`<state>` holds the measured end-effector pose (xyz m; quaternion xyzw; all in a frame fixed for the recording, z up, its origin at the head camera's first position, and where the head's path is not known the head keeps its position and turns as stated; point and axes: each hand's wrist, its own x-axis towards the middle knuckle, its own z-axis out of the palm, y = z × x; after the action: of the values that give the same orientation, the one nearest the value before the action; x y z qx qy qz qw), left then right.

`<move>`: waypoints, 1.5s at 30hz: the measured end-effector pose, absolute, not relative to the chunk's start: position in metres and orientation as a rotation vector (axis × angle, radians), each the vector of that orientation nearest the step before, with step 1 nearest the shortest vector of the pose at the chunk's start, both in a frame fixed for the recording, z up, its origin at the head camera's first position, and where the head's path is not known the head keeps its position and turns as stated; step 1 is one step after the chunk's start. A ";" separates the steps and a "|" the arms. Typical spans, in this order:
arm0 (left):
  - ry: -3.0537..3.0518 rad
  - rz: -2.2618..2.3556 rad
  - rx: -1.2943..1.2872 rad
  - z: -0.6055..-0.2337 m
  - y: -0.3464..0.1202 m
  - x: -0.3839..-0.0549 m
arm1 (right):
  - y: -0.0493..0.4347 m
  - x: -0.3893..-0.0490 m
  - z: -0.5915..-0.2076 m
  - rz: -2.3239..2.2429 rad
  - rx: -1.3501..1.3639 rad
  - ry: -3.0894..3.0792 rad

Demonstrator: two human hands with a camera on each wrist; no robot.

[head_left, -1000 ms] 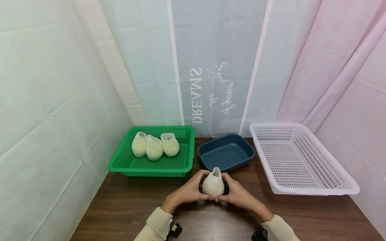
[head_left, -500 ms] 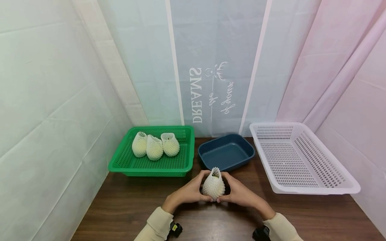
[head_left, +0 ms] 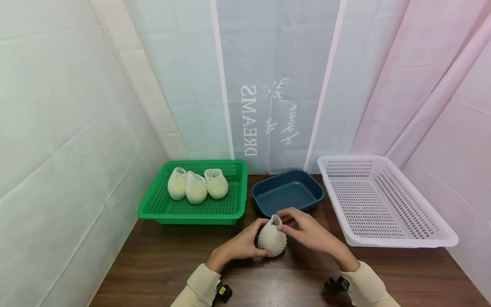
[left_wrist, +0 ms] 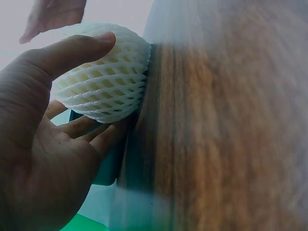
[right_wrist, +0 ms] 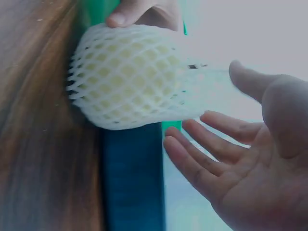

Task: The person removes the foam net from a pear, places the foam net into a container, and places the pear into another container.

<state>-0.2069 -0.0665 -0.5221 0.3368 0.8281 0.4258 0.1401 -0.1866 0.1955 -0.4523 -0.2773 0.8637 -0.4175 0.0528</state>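
The left hand [head_left: 241, 244] grips a round, pale-yellow, white-foam-netted fruit [head_left: 272, 241]; the right hand [head_left: 308, 230], spread loosely, seems just beside its top.

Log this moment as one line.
left hand: holds netted fruit | right hand: near the net's top | green basket: three more netted fruits

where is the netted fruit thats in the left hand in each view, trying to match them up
Head: the netted fruit is below centre, slightly right, just in front of the blue tray.
Left wrist: upper left, beside the table.
Right wrist: upper part, left of centre, with the table along the left.
Shared landmark: the left hand, on it in all three, entering from the left in left wrist and the top in right wrist.
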 end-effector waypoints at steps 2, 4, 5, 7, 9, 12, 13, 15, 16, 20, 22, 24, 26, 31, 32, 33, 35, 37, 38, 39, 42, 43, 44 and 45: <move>2.397 1.224 0.972 -0.522 -0.066 -0.207 | 0.192 -0.189 -0.449 -1.285 -0.894 2.690; 2.402 1.219 0.976 -0.522 -0.066 -0.208 | 0.188 -0.190 -0.445 -1.297 -0.951 2.751; 2.404 1.218 0.975 -0.522 -0.066 -0.208 | 0.186 -0.191 -0.443 -1.299 -0.981 2.780; 2.402 1.221 0.978 -0.522 -0.066 -0.208 | 0.182 -0.192 -0.439 -1.301 -1.029 2.823; 2.397 1.226 0.984 -0.522 -0.066 -0.207 | 0.177 -0.193 -0.436 -1.298 -1.071 2.830; 2.372 1.251 0.994 -0.521 -0.067 -0.207 | 0.172 -0.195 -0.434 -1.247 -1.119 2.810; 2.363 1.259 0.996 -0.521 -0.067 -0.207 | 0.171 -0.195 -0.433 -1.217 -1.132 2.803; 2.352 1.267 1.007 -0.521 -0.067 -0.207 | 0.169 -0.196 -0.433 -1.152 -1.151 2.787; 2.349 1.269 1.012 -0.521 -0.067 -0.207 | 0.168 -0.196 -0.433 -1.123 -1.155 2.786; 2.361 1.259 1.030 -0.522 -0.067 -0.207 | 0.167 -0.195 -0.432 -1.053 -1.141 2.805; 2.366 1.255 1.025 -0.522 -0.067 -0.207 | 0.167 -0.195 -0.432 -1.032 -1.127 2.824; 2.365 1.252 1.016 -0.522 -0.067 -0.208 | 0.169 -0.194 -0.431 -1.013 -1.103 2.832; 2.363 1.252 0.999 -0.522 -0.067 -0.207 | 0.170 -0.194 -0.431 -0.997 -1.088 2.817; 2.368 1.245 0.979 -0.521 -0.066 -0.206 | 0.172 -0.193 -0.435 -0.957 -1.089 2.751; 2.373 1.241 0.980 -0.521 -0.066 -0.206 | 0.171 -0.193 -0.436 -0.942 -1.095 2.748; 2.377 1.239 0.981 -0.521 -0.066 -0.206 | 0.171 -0.193 -0.437 -0.924 -1.103 2.752; 2.386 1.235 0.980 -0.519 -0.066 -0.206 | 0.168 -0.192 -0.438 -0.883 -1.101 2.761; 2.392 1.234 0.980 -0.519 -0.066 -0.205 | 0.166 -0.190 -0.439 -0.836 -1.096 2.770; 2.393 1.234 0.979 -0.518 -0.066 -0.205 | 0.165 -0.190 -0.439 -0.813 -1.088 2.774; 2.395 1.233 0.978 -0.518 -0.065 -0.205 | 0.164 -0.189 -0.440 -0.789 -1.082 2.778; 2.395 1.228 0.973 -0.518 -0.066 -0.205 | 0.163 -0.187 -0.442 -0.725 -1.069 2.789; 2.396 1.224 0.972 -0.519 -0.066 -0.205 | 0.162 -0.186 -0.443 -0.706 -1.066 2.795; 2.394 1.222 0.966 -0.519 -0.066 -0.205 | 0.162 -0.186 -0.444 -0.686 -1.068 2.803; 2.390 1.219 0.960 -0.520 -0.066 -0.205 | 0.162 -0.185 -0.445 -0.670 -1.072 2.810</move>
<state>-0.2054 -0.0658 -0.5197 0.3335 0.8298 0.4231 0.1456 -0.1854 0.1619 -0.4452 -0.3478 0.9115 -0.2173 0.0304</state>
